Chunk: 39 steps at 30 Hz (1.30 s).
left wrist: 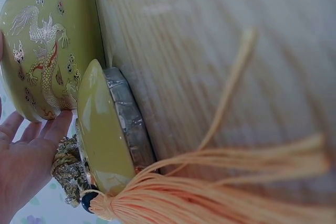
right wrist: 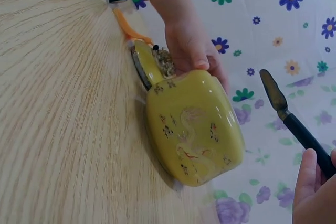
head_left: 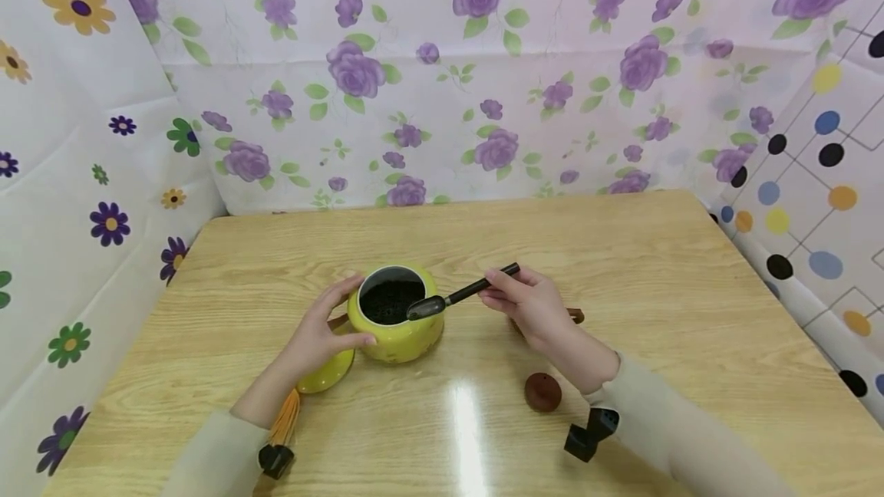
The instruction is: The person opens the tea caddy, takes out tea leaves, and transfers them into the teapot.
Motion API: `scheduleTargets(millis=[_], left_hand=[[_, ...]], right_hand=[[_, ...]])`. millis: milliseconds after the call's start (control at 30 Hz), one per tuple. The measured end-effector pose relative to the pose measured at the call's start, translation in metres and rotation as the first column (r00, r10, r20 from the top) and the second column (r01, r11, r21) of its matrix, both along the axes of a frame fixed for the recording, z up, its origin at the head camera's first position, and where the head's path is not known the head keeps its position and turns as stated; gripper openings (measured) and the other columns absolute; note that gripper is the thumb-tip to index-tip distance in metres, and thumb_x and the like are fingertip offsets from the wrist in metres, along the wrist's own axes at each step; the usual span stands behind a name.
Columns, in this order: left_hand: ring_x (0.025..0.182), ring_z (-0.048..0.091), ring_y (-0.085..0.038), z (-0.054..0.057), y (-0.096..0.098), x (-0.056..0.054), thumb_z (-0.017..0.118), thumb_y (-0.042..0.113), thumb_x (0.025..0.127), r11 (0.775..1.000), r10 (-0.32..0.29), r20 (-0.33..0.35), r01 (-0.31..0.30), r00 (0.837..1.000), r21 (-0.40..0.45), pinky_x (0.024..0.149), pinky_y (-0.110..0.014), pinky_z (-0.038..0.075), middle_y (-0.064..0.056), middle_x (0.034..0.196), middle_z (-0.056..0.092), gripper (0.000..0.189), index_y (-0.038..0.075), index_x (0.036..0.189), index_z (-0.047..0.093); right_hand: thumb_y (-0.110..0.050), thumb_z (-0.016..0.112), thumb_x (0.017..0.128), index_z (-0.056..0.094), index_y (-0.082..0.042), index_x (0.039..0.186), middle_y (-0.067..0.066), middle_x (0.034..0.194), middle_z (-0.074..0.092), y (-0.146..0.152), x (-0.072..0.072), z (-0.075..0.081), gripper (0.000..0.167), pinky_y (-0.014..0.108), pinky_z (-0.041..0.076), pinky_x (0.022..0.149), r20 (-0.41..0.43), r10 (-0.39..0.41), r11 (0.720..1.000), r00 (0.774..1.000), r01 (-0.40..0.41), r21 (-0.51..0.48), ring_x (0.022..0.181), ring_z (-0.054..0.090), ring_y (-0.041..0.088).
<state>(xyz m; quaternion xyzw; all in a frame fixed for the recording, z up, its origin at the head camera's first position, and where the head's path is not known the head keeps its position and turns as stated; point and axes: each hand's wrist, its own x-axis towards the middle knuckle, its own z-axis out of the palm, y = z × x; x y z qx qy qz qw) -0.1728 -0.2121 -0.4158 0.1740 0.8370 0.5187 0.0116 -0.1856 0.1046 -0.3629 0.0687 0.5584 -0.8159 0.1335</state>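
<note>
A yellow ceramic jar (head_left: 404,342) with a gold dragon on its side stands uncovered on the table, dark loose contents visible inside. My left hand (head_left: 314,336) holds it from the left, thumb at the front and fingers around the side. Between the thumb and fingers of my right hand (head_left: 535,305) is a small scoop (right wrist: 302,129) with a black handle. In the head view, its dark bowl appears over the jar's right rim; whether they touch I cannot tell. The yellow lid (left wrist: 105,135), with an ornate metal knob and orange tassel (left wrist: 210,192), lies beside the jar.
A small round brown lid (head_left: 542,392) lies on the wooden table (head_left: 621,251) near my right forearm. Behind my right hand a brown object with a handle (head_left: 575,315) is mostly hidden. Patterned cloths (head_left: 414,75) enclose the table's back and sides.
</note>
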Motion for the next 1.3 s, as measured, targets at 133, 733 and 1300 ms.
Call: scheduleTargets(millis=[133, 733, 1300], left_hand=[[0.138, 0.029, -0.035, 0.000, -0.001, 0.000, 0.082, 0.011, 0.073, 1.000, 0.005, 0.003, -0.005, 1.000, -0.010, 0.103, -0.055, 0.042, -0.017, 0.153, 0.027, 0.089, 0.008, 0.147, 0.034], [0.139, 0.027, -0.036, -0.003, -0.001, 0.001, 0.082, 0.015, 0.073, 1.000, 0.002, -0.022, -0.002, 1.000, 0.000, 0.102, -0.056, 0.043, -0.017, 0.153, 0.028, 0.086, 0.010, 0.146, 0.036], [0.138, 0.029, -0.037, -0.003, -0.001, 0.002, 0.082, 0.014, 0.073, 1.000, -0.003, -0.031, 0.003, 1.000, 0.002, 0.101, -0.057, 0.043, -0.019, 0.152, 0.028, 0.087, 0.005, 0.146, 0.034]], right_hand=[[-0.008, 0.062, 0.092, 0.066, -0.011, 0.081, 0.000, 0.076, 0.068, 0.013, 0.003, -0.002, 0.012, 0.023, 0.058, 0.077, -0.019, -0.015, 1.000, 1.000, 0.015, -0.011, 0.075, 0.069, 0.012], [-0.011, 0.061, 0.093, 0.071, -0.013, 0.079, 0.000, 0.074, 0.069, 0.082, 0.021, -0.010, 0.017, 0.020, 0.058, 0.077, -0.077, -0.157, 0.983, 0.985, 0.148, -0.111, 0.075, 0.070, 0.009], [-0.006, 0.061, 0.092, 0.073, -0.011, 0.082, 0.001, 0.077, 0.070, 0.121, 0.031, -0.033, 0.017, 0.021, 0.058, 0.075, -0.125, -0.271, 0.961, 0.954, 0.260, -0.098, 0.073, 0.070, 0.010]])
